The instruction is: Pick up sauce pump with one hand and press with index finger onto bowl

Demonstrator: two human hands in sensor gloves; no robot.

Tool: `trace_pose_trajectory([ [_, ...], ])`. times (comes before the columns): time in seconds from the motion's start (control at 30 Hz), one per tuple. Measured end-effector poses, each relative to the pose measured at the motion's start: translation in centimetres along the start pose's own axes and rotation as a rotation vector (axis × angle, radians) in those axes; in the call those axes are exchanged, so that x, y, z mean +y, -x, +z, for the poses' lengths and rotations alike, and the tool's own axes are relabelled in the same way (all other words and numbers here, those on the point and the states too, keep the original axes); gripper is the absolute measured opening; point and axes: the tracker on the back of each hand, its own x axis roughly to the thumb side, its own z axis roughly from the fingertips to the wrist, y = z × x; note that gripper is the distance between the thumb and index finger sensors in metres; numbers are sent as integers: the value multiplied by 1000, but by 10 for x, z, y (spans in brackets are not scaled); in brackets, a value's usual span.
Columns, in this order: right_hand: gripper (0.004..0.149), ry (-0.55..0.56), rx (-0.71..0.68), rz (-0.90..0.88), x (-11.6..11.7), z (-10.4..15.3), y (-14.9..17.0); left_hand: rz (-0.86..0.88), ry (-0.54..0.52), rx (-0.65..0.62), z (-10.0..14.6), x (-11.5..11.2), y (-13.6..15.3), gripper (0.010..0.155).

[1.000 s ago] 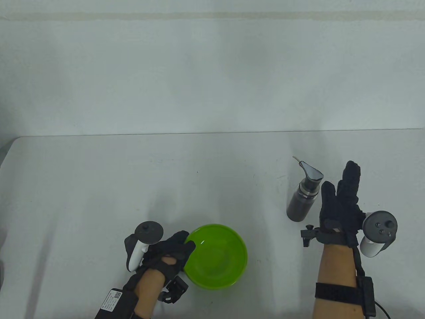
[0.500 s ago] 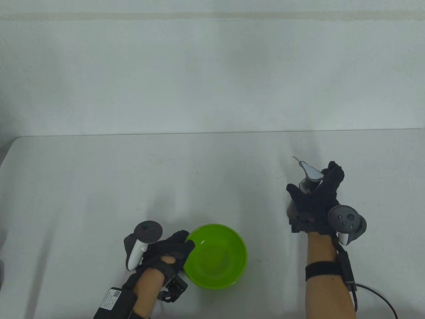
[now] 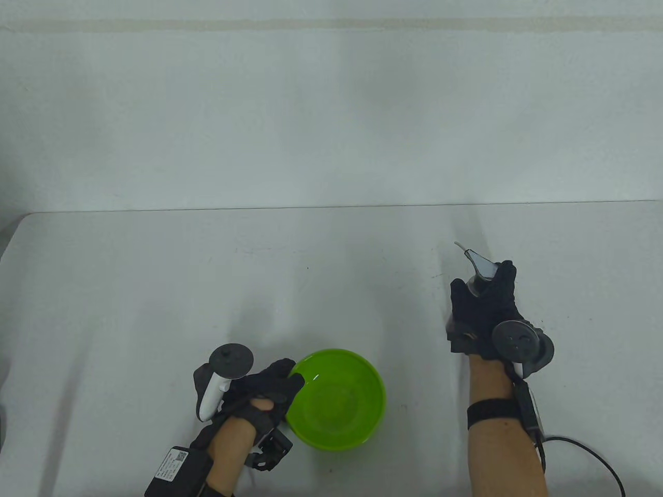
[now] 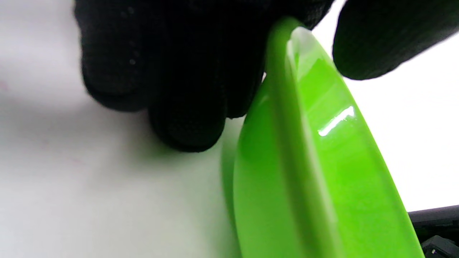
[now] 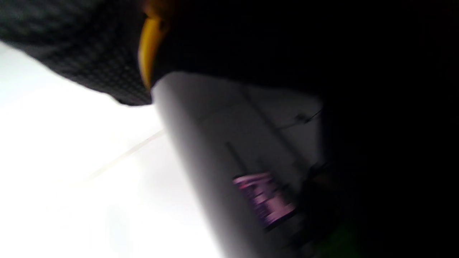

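Note:
The sauce pump (image 3: 480, 269), a dark metal bottle with a silver pump head and thin spout, stands at the table's right. My right hand (image 3: 484, 305) is wrapped around its body, so only the pump head and spout show above the glove. In the right wrist view the bottle's shiny side (image 5: 229, 150) fills the frame, close and blurred. The green bowl (image 3: 357, 383) sits near the front edge at the centre-left. My left hand (image 3: 274, 391) grips the bowl's left rim; in the left wrist view the fingers (image 4: 186, 89) lie outside the bowl's rim (image 4: 287, 107) and the thumb inside.
The white table (image 3: 207, 290) ends at its far edge against a pale wall. A black cable (image 3: 590, 455) trails from my right forearm at the front right.
My right hand moved from open beside the bottle to wrapped around it and tightened its grip. The left hand and bowl have not moved.

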Motion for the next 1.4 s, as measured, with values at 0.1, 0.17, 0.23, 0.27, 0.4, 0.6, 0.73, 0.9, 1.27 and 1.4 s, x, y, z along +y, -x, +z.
trace_pose_trajectory([
  [0.1,95,-21,-13,-4,-2,-1,-2,1,-2,1,0,0,0,71],
  [0.17,94,-66,7,-2,-7,-3,-10,8,0,2,0,0,1,71],
  [0.23,94,-92,-6,-17,-15,-8,-22,9,1,2,0,0,0,71],
  [0.27,94,-103,-8,-24,-19,-10,-28,6,1,1,0,0,0,71],
  [0.4,88,-258,-27,-130,-41,-27,-63,6,4,0,0,0,0,72],
  [0.6,86,-487,-174,-187,-68,-15,-114,9,11,-2,0,-1,0,72],
  [0.73,85,-619,-239,-195,-60,14,-128,5,6,-3,1,-1,0,72],
  [0.9,84,-766,-287,-157,-42,41,-134,3,6,-4,1,-2,0,72],
  [1.27,83,-918,-304,-102,-20,60,-137,-4,5,-6,1,-2,0,72],
  [1.4,81,-941,-314,-78,-18,62,-136,-5,4,-5,1,-2,0,72],
])
